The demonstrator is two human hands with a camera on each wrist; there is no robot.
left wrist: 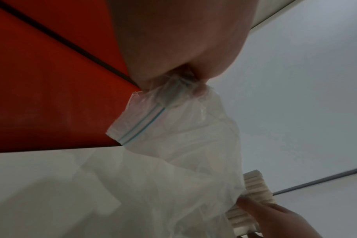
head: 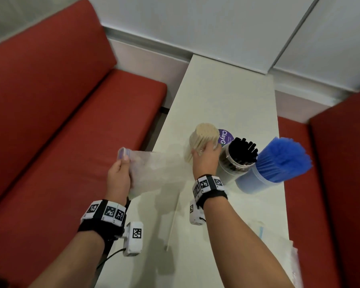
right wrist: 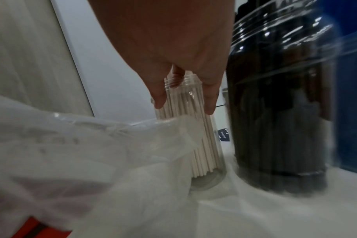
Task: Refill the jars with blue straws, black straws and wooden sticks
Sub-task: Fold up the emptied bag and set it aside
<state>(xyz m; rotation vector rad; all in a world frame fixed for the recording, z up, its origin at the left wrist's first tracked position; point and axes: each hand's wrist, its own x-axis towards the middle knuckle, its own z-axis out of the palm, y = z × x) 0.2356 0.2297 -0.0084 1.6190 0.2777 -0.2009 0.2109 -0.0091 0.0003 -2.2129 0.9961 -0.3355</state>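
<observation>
At the bottom of the head view, two bare forearms wearing black wrist straps with white coded tags reach up over a narrow, smooth white tabletop (head: 216, 96). Low in the middle of the frame a single thin wooden stick (head: 172, 226) lies flat on that surface, and at the lower right edge a crumpled clear plastic bag (head: 279, 244) with a blue seal strip rests on it.

Left of centre, the left hand (head: 119, 177) pinches the zip-seal end of a limp, wrinkled, transparent plastic bag (head: 154, 173); the left wrist view shows fingers (left wrist: 145, 80) bunched on the film just by its blue-lined closure strip (left wrist: 145, 122). The bag sags across toward the jars.

At the centre, the right hand (head: 206, 156) curls around the threaded neck of a slim, clear plastic jar (right wrist: 206, 162) packed with pale, round wooden sticks (head: 206, 134) that stand upright and rise above its rim. The right wrist view shows its fingers (right wrist: 160, 96) laid down the jar wall, the bag's edge touching the jar lower down.

Just to the right stands a wider clear ribbed jar (head: 229, 163) full of glossy black straws (head: 244, 151), and beside that, at the right of the frame, a jar (head: 252, 181) of fanned-out blue straws (head: 283, 159). Behind the sticks a round purple sticker (head: 226, 136) lies flat on the table. Red padded benches (head: 60, 121) fill both sides of the frame.
</observation>
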